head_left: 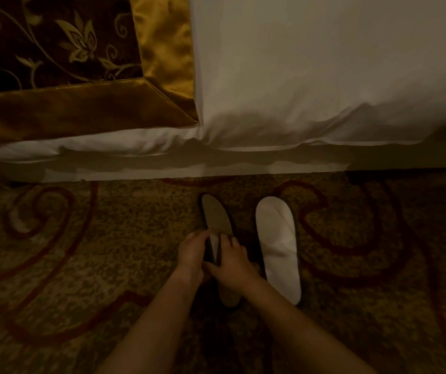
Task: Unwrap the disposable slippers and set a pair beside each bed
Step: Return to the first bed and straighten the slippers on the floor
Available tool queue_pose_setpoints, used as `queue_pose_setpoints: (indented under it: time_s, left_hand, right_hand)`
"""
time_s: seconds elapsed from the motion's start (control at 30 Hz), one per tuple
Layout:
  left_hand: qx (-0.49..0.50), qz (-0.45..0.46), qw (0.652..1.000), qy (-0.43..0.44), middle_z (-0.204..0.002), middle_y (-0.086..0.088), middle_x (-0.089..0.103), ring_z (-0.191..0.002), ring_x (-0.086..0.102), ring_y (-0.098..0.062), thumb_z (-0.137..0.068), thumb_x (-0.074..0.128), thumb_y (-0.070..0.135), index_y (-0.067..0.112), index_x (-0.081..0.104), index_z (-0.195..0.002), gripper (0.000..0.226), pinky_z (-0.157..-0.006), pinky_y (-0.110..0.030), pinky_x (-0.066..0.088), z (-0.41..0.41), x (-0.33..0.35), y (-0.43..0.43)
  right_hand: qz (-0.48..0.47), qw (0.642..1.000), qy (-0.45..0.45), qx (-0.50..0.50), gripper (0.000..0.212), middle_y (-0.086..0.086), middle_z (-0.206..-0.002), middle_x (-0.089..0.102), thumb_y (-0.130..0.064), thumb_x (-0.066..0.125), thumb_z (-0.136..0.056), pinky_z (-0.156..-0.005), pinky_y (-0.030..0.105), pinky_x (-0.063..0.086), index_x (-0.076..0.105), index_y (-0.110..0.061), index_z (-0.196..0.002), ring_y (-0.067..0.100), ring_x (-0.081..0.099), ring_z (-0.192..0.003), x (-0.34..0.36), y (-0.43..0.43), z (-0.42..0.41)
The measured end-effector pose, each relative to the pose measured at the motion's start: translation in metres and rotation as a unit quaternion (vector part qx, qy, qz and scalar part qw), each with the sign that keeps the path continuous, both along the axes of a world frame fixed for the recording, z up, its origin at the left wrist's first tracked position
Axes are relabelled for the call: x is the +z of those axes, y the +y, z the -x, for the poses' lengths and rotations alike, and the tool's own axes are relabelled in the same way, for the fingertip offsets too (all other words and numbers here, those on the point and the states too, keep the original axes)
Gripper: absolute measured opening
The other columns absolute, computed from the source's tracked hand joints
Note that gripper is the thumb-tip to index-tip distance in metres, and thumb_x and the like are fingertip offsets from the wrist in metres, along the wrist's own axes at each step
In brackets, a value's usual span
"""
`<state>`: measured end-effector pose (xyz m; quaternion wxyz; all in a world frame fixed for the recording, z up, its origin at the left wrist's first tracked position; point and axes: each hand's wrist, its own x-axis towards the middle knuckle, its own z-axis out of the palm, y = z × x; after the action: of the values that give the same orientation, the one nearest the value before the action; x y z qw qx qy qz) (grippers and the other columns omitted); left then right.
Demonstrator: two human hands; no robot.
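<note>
Two white disposable slippers lie on the patterned carpet just in front of the bed (311,76). The right slipper (278,247) lies flat by itself, untouched. The left slipper (218,220) is in shadow, and both my hands are on its middle. My left hand (193,252) grips its left edge with curled fingers. My right hand (234,261) holds it from the right, with fingers curled over its upper part. The slipper's heel end is partly hidden under my right wrist.
The bed has white sheets hanging to the floor and a dark floral runner (54,41) with a gold border (162,49) at the left. Brown carpet (81,265) with red swirls spreads on all sides of the slippers.
</note>
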<state>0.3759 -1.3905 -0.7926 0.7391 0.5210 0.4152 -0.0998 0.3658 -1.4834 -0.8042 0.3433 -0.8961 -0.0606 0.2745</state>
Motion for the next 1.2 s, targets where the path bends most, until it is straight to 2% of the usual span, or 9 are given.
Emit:
queue_pose_setpoints:
  time_s: [0.17, 0.27, 0.37, 0.5, 0.57, 0.73, 0.9, 1.07, 1.2]
  left_hand:
    - [-0.089, -0.035, 0.995, -0.039, -0.081, -0.006, 0.068, -0.071, 0.065, -0.017, -0.092, 0.054, 0.02, 0.009, 0.065, -0.101, 0.018, -0.065, -0.031, 0.055, -0.006, 0.018, 0.008]
    - [-0.121, -0.209, 0.97, -0.041, -0.11, -0.014, 0.065, -0.099, 0.063, -0.028, -0.091, 0.055, 0.026, 0.008, 0.056, -0.12, 0.034, -0.089, -0.044, 0.054, -0.017, 0.024, 0.032]
    - [-0.303, -0.49, 0.811, -0.098, -0.129, -0.013, 0.055, -0.121, 0.049, -0.028, -0.089, 0.057, 0.025, 0.011, 0.052, -0.129, 0.042, -0.103, -0.041, 0.042, -0.028, 0.03, 0.055]
    - [-0.55, -0.457, 0.68, -0.162, -0.129, 0.0, 0.057, -0.12, 0.05, -0.017, -0.09, 0.055, 0.022, 0.031, 0.055, -0.127, 0.038, -0.105, -0.036, 0.04, -0.029, 0.033, 0.056]
    - [-0.587, -0.447, 0.658, -0.149, -0.125, 0.002, 0.061, -0.115, 0.053, -0.015, -0.091, 0.055, 0.023, 0.029, 0.061, -0.121, 0.031, -0.1, -0.03, 0.042, -0.024, 0.028, 0.056]
    - [-0.469, -0.406, 0.777, -0.103, -0.119, -0.002, 0.064, -0.11, 0.057, -0.016, -0.091, 0.056, 0.018, 0.014, 0.064, -0.117, 0.027, -0.084, -0.016, 0.039, -0.001, 0.002, 0.067]
    - [-0.236, -0.247, 0.938, 0.053, -0.125, -0.016, 0.06, -0.109, 0.057, -0.028, -0.09, 0.058, 0.019, 0.008, 0.056, -0.125, 0.036, -0.093, -0.038, 0.048, 0.016, -0.025, 0.081]
    - [-0.133, -0.101, 0.984, 0.06, -0.128, -0.027, 0.055, -0.113, 0.055, -0.037, -0.093, 0.052, 0.009, -0.003, 0.053, -0.125, 0.034, -0.099, -0.048, 0.044, 0.019, -0.031, 0.068]
    - [-0.152, -0.141, 0.977, 0.045, -0.13, -0.024, 0.054, -0.11, 0.055, -0.036, -0.095, 0.044, 0.003, -0.002, 0.051, -0.128, 0.034, -0.093, -0.039, 0.044, 0.019, -0.033, 0.047]
  right_hand:
    - [-0.132, 0.981, 0.011, -0.144, 0.032, 0.013, -0.119, 0.06, -0.02, 0.043, -0.094, -0.082, 0.03, 0.046, 0.051, -0.011, -0.124, 0.026, 0.058, -0.105, 0.009, -0.016, -0.015]
    - [-0.142, 0.979, 0.059, -0.133, 0.029, 0.01, -0.116, 0.061, -0.015, 0.045, -0.094, -0.076, 0.026, 0.045, 0.053, -0.013, -0.122, 0.021, 0.059, -0.099, 0.009, -0.032, -0.022]
    - [-0.18, 0.968, 0.171, -0.044, 0.013, 0.0, -0.098, 0.064, -0.015, 0.053, -0.091, -0.068, 0.022, 0.049, 0.061, -0.024, -0.096, 0.011, 0.061, -0.085, 0.015, -0.047, -0.028]
    - [-0.139, 0.972, 0.172, 0.086, 0.006, -0.002, -0.087, 0.061, -0.018, 0.058, -0.089, -0.073, 0.024, 0.046, 0.064, -0.017, -0.092, 0.014, 0.059, -0.084, 0.029, -0.057, -0.037]
    - [-0.072, 0.978, 0.128, 0.151, 0.008, -0.004, -0.083, 0.056, -0.019, 0.057, -0.09, -0.07, 0.024, 0.042, 0.063, -0.014, -0.091, 0.012, 0.055, -0.079, 0.036, -0.06, -0.043]
    - [0.134, 0.971, -0.023, 0.197, 0.042, 0.011, -0.129, 0.053, -0.026, 0.051, -0.093, -0.093, 0.033, 0.043, 0.048, -0.009, -0.131, 0.028, 0.05, -0.118, 0.042, -0.055, -0.053]
    - [0.07, 0.985, -0.12, -0.105, 0.067, 0.016, -0.144, 0.039, -0.026, 0.06, -0.088, -0.106, 0.042, 0.039, 0.026, -0.011, -0.144, 0.032, 0.04, -0.13, 0.031, -0.041, -0.054]
    - [-0.09, 0.974, 0.097, -0.183, 0.071, 0.017, -0.144, 0.041, -0.033, 0.059, -0.089, -0.104, 0.035, 0.04, 0.024, -0.001, -0.142, 0.031, 0.044, -0.128, 0.002, -0.006, -0.022]
    - [-0.061, 0.974, 0.061, -0.21, 0.063, 0.015, -0.141, 0.037, -0.027, 0.058, -0.089, -0.095, 0.035, 0.044, 0.027, -0.004, -0.139, 0.03, 0.047, -0.122, -0.015, 0.019, -0.008]
